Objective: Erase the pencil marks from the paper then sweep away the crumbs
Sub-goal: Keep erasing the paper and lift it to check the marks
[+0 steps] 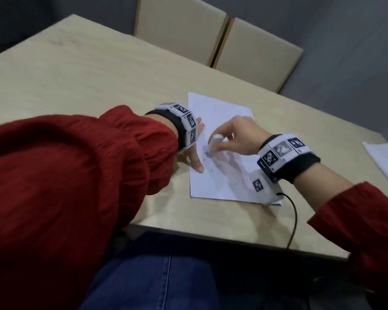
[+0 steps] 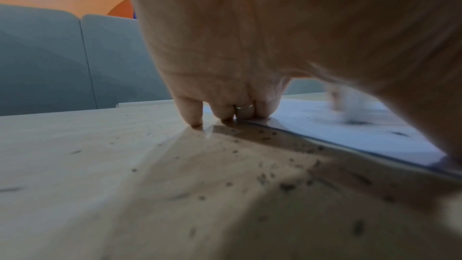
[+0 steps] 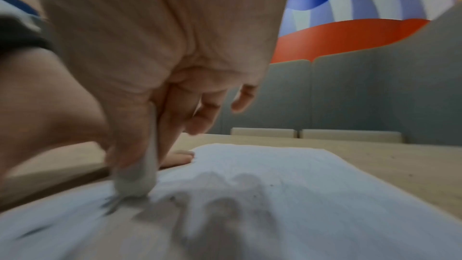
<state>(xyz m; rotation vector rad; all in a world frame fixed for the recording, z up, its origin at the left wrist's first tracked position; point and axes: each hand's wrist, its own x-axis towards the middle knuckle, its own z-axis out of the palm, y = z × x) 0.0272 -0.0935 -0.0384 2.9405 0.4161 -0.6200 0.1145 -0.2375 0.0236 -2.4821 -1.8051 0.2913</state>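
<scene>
A white sheet of paper (image 1: pixel 224 175) lies near the table's front edge, with grey pencil marks (image 1: pixel 207 153) at its middle left. My right hand (image 1: pixel 235 137) pinches a white eraser (image 1: pixel 215 140) and presses its end onto those marks; the right wrist view shows the eraser (image 3: pixel 136 181) on the smudged paper (image 3: pixel 275 185). My left hand (image 1: pixel 196 151) lies flat with straight fingers on the paper's left edge, thumb on the sheet. In the left wrist view the fingertips (image 2: pixel 195 120) press table and paper edge (image 2: pixel 350 145). Dark crumbs (image 2: pixel 265 177) are scattered on the table.
The wooden table (image 1: pixel 76 81) stretches far to the left and back. Two beige chair backs (image 1: pixel 217 39) stand behind it. More white paper (image 1: pixel 383 157) lies at the right edge. A black cable (image 1: pixel 293 218) hangs from my right wrist over the front edge.
</scene>
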